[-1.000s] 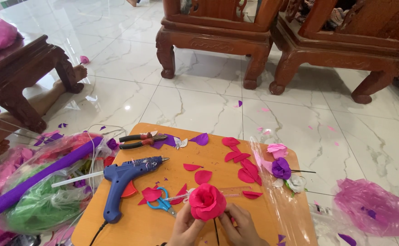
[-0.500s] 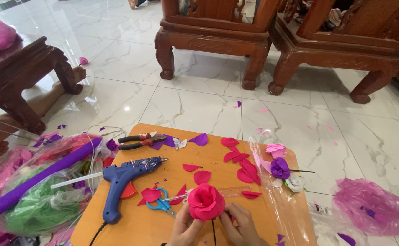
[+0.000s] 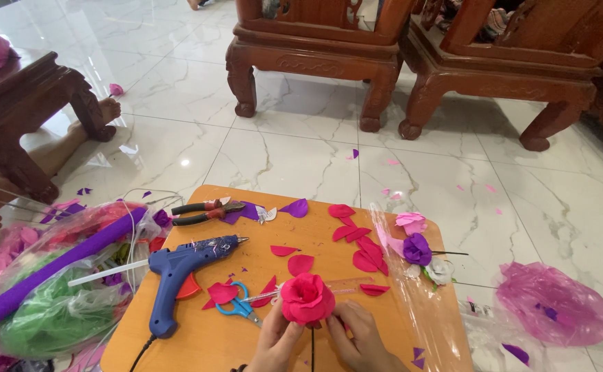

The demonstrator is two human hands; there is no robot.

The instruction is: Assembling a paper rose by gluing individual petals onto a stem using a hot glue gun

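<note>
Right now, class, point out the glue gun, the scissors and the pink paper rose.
Glue gun (image 3: 177, 270), head view, on its blue body.
Scissors (image 3: 236, 308), head view, on the blue handles.
Pink paper rose (image 3: 306, 297), head view, on the middle of the bloom.

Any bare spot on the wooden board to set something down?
Bare wood on the orange wooden board lies between the blue glue gun and the loose red petals, and at the near left corner below the gun. Crowded: around the red paper rose held in both hands, by the blue-handled scissors.
</note>
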